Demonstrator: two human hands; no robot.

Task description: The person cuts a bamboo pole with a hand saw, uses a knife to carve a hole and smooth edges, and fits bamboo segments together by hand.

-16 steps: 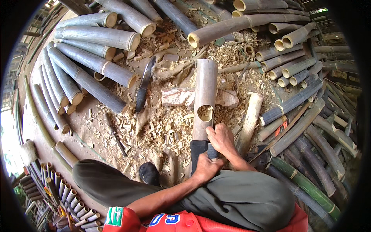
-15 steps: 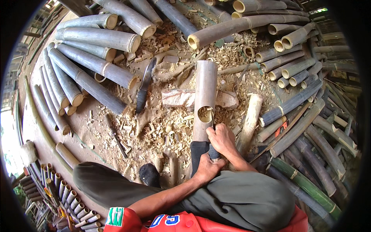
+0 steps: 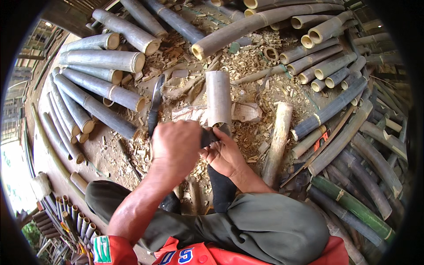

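A pale brown bamboo tube (image 3: 218, 97) lies pointing away from me across a rough wooden block (image 3: 245, 112). A round hole shows in its upper side, and my hands cover its near part. My left hand (image 3: 176, 142) is raised over it, blurred a little, closed round the dark handle (image 3: 207, 137) of a tool, which I take for a knife; its blade is mostly hidden at the hole. Beside that handle is my right hand (image 3: 227, 155), fingers curled and thumb at the hole's edge. What its fingers grip is hidden.
A large knife (image 3: 156, 99) with a curved blade lies left of the block. Pale shavings (image 3: 251, 66) litter the ground. Bamboo lengths (image 3: 101, 62) are heaped at left, more (image 3: 335, 70) at right, around a short pale log (image 3: 278, 137) and an orange-handled tool (image 3: 321, 138).
My left hand has risen from low by my lap to above the tube, turning the tool handle sideways. My right hand has shifted left and turned palm up. The view has shifted slightly.
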